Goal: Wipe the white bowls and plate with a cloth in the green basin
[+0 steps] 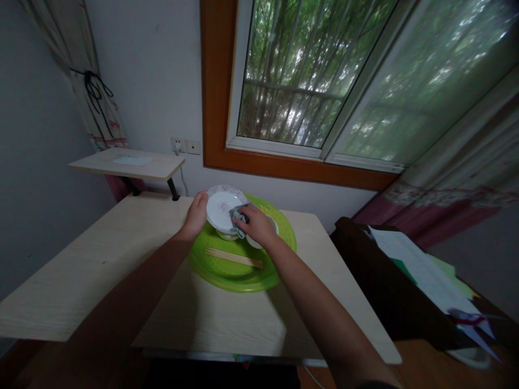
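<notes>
A white plate (221,209) with a patterned rim is tilted up in my left hand (196,214), which grips its left edge. My right hand (257,222) is closed on a grey cloth (238,220) and presses it to the plate's right side. Below the plate, part of a bowl (227,235) shows; a second white bowl (274,223) is mostly hidden by my right hand. Both are on a round green tray (235,284). Several wooden chopsticks (234,258) lie side by side at the front of the tray.
The tray stands on a pale wooden desk (162,302). A small raised shelf (133,165) is at the desk's back left, near a wall socket (185,146). A window (300,75) is behind. Papers (421,270) lie on a dark piece of furniture at right.
</notes>
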{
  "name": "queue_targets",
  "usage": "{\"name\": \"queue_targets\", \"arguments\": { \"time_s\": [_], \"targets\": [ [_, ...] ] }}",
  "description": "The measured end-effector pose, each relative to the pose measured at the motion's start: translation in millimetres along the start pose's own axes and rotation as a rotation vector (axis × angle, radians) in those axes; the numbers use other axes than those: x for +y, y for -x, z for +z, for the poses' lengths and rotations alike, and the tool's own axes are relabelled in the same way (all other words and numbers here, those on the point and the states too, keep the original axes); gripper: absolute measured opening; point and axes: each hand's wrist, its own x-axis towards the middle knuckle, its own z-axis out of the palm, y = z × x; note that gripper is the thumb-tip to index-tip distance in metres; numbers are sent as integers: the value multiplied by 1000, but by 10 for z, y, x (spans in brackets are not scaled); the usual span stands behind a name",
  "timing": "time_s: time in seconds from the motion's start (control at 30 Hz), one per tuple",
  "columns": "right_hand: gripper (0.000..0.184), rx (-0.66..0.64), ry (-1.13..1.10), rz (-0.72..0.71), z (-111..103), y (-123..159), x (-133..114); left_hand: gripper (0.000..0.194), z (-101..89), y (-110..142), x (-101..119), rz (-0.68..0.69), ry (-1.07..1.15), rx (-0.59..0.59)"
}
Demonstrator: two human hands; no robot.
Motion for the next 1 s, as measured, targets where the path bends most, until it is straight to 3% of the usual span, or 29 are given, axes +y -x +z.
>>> {"name": "queue_targets", "arguments": {
  "time_s": [0.2, 0.37, 0.57, 0.77, 1.0],
  "targets": [
    [30, -138, -210, -330, 65, 24, -127, 38, 26, 19, -4, 21, -61, -81],
    [49, -203, -158, -434, 68, 51, -240, 36, 42, 42, 0, -27, -18, -220],
    [49, -222, 60, -384, 65, 36, -208, 35, 97, 78, -20, -126, 135, -364],
    [45, -98, 284, -183, 52, 39, -193, 30, 161, 98, 12, -188, 189, -400],
    [42, -96, 398, 20, 17, 24, -148, 40, 116, 95, 31, -165, 156, -351]
  ]
}}
